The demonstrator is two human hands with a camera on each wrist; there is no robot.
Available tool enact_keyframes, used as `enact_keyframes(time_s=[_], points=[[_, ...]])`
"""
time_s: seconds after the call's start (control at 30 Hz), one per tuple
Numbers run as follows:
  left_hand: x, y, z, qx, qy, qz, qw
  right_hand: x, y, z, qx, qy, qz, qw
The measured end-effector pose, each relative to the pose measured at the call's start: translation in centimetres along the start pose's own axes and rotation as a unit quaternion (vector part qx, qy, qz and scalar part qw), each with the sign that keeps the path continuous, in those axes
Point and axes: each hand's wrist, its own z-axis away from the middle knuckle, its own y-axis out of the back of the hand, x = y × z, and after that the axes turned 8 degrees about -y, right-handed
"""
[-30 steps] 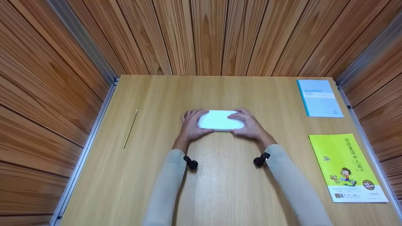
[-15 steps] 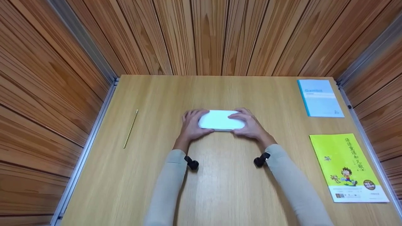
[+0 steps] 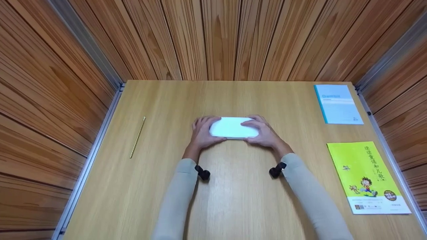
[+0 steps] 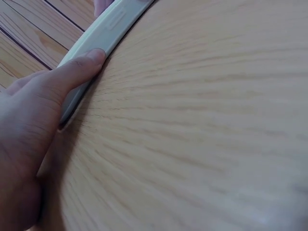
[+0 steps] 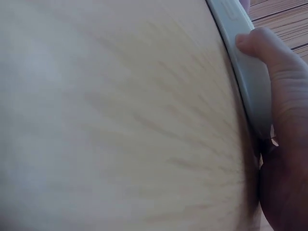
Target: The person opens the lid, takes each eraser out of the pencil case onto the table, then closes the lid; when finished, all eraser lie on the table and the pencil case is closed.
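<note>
A long white pencil case (image 3: 230, 128) with rounded ends lies in the middle of the wooden table, held at both ends. My left hand (image 3: 204, 132) grips its left end, thumb along the near side and fingers round the far side. Around the right end curls my right hand (image 3: 264, 132), its thumb on the near edge and a finger over the lid. In the left wrist view the left thumb (image 4: 79, 72) presses the case's side, close to a small rectangular tab (image 4: 115, 20). The right wrist view shows the right thumb (image 5: 260, 44) against the same side. The case's underside is hidden.
A thin gold pencil-like stick (image 3: 137, 137) lies at the table's left. On the right are a light-blue notebook (image 3: 338, 105) at the back and a yellow-green book (image 3: 367, 176) nearer the front. Wood-plank walls and metal rails (image 3: 96, 146) border the table (image 3: 233, 193).
</note>
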Motion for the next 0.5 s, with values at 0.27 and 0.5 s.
enact_keyframes(time_s=[0.27,0.5], points=[[-0.16,-0.09,0.06,0.0,-0.003,-0.007,1.0,-0.1,-0.11,-0.13,-0.001,0.009,-0.001,1.0],[0.0,-0.15,0.17,0.005,-0.01,-0.017,0.9998,-0.25,-0.05,-0.15,0.002,0.004,-0.014,0.9999]])
